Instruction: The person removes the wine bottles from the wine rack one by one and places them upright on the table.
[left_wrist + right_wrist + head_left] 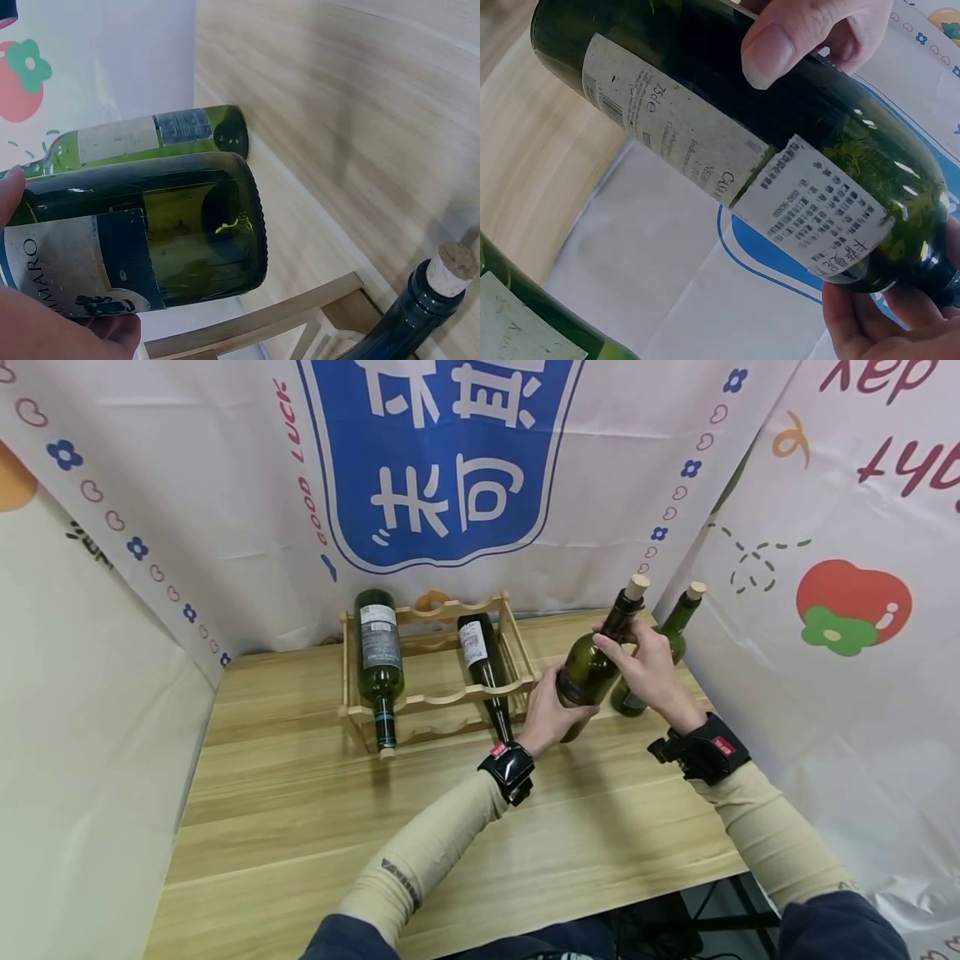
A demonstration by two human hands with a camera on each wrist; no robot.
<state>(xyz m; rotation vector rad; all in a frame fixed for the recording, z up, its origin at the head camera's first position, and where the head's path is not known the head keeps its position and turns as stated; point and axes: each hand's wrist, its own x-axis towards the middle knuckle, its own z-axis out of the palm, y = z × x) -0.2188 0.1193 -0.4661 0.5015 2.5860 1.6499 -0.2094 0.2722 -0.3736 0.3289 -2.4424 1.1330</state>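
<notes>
Rack [442,700] at far middle of table [277,802], first bottle [380,643] on its left, neck nearward, second bottle [476,643] in its right, third bottle [588,668] right of the rack, between left hand [553,714] and right hand [648,664], fourth bottle [681,612] standing farther right, backdrop [600,527] behind.

2 beige sleeves [437,842], black wristbands [707,750]

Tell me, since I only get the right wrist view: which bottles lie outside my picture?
Observer: A grey-labelled bottle and a slimmer dark bottle lie in the wooden rack.
Operator: Is the held bottle corked? My picture cuts off its top.
Observer: Yes, the head view shows a pale cork at its top end.
Operator: And the side turned away from me?
Observer: The left wrist view shows a label there, with letters including MARO.
</notes>
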